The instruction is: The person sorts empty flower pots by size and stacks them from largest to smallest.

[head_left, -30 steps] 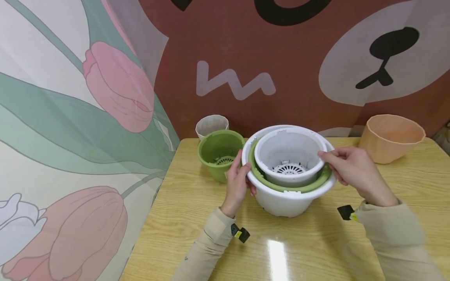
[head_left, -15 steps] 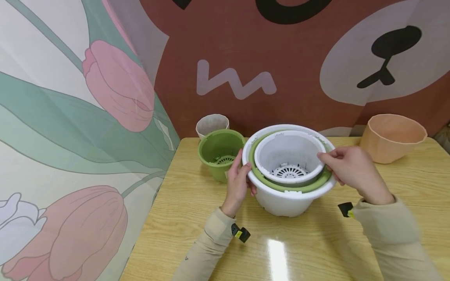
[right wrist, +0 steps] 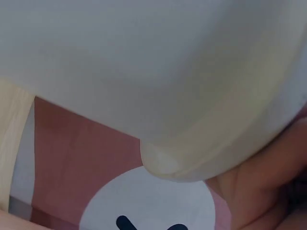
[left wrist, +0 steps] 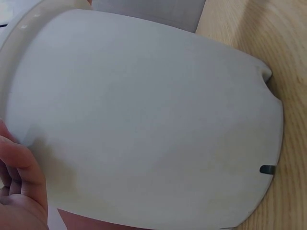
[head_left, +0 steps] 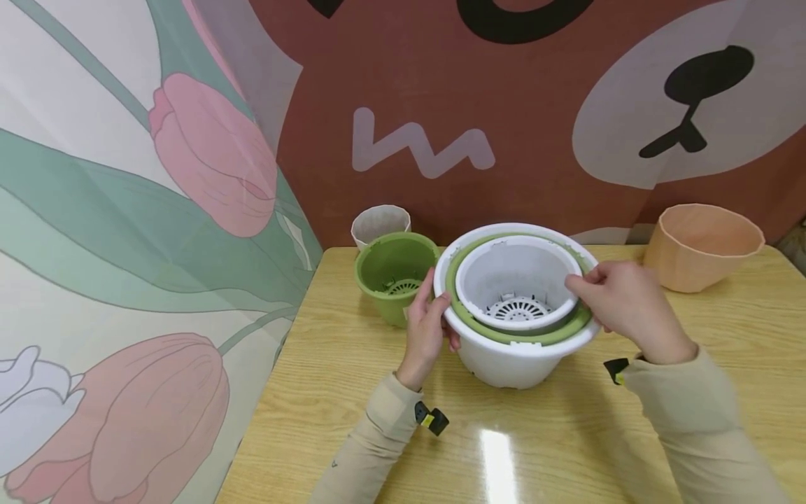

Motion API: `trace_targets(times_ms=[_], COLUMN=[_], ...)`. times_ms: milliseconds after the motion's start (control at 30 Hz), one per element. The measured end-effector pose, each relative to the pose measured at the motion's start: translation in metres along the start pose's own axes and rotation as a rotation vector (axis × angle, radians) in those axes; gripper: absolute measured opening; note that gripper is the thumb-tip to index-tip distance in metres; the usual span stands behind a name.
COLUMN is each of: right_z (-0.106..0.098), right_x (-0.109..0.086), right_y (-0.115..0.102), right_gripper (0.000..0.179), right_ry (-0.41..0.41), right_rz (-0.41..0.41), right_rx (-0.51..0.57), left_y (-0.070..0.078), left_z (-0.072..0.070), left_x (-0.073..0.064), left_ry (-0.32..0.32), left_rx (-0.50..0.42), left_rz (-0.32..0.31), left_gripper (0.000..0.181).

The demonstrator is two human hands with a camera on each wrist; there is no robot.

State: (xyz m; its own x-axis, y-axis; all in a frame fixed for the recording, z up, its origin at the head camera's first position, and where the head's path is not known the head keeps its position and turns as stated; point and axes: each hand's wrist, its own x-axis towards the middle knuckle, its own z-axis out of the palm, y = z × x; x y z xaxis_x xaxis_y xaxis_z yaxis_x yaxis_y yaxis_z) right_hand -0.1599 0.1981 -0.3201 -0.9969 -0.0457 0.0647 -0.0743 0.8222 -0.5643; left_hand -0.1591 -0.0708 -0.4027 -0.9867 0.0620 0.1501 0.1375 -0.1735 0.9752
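A large white flowerpot (head_left: 504,365) stands on the table, with a green flowerpot (head_left: 543,337) nested in it. Inside the green one sits a smaller white flowerpot (head_left: 513,269) with a slotted bottom. My left hand (head_left: 425,334) holds the large pot's rim at its left, thumb on top. At the right, my right hand (head_left: 634,308) pinches the small white pot's rim. In the left wrist view, curled fingers (left wrist: 24,167) touch the large pot's wall. The right wrist view shows my fingers (right wrist: 264,187) beside the rim, their tips hidden.
Left of the nested pots stands another green flowerpot (head_left: 397,266), with a pale faceted pot (head_left: 380,225) behind it. A peach pot (head_left: 693,259) is at the back right of the wooden table (head_left: 352,371). A printed cloth backdrop (head_left: 504,126) rises behind.
The small white pot has lowered slightly into the green one. My right hand has shifted a little left with it. My left hand has stayed in place.
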Motion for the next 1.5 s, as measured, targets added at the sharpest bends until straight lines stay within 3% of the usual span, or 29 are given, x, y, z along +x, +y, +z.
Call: trace_targets(times_ms=[233,767,1000,1233,1500], right_z=[0.0023,0.0053,0.0067,0.0078,0.0076], right_x=[0.0,-0.0036,0.0,0.0031,0.0027], right_y=[-0.0011,0.0005,0.0016,0.001,0.0011], right_gripper=[0.034,0.032,0.028,0.02,0.022], right_ry=[0.054,0.13,0.185,0.175,0.148], right_rz=[-0.045,-0.051,-0.107,-0.142,-0.114], right_rx=[-0.061,-0.017,-0.032,-0.041,-0.036], left_y=[-0.0024,-0.001,-0.0011,-0.0008,-0.0024], left_z=[0.0007,0.0011,0.0013,0.0013,0.0015], left_x=[-0.0011,-0.0013,-0.0002,0.0,-0.0003], left_ry=[0.013,0.011,0.013,0.024,0.024], left_rx=[0.016,0.016,0.019,0.009,0.016], left_rz=[0.003,-0.011,0.003,-0.001,0.001], left_gripper=[0.057,0.057,0.057,0.058,0.059])
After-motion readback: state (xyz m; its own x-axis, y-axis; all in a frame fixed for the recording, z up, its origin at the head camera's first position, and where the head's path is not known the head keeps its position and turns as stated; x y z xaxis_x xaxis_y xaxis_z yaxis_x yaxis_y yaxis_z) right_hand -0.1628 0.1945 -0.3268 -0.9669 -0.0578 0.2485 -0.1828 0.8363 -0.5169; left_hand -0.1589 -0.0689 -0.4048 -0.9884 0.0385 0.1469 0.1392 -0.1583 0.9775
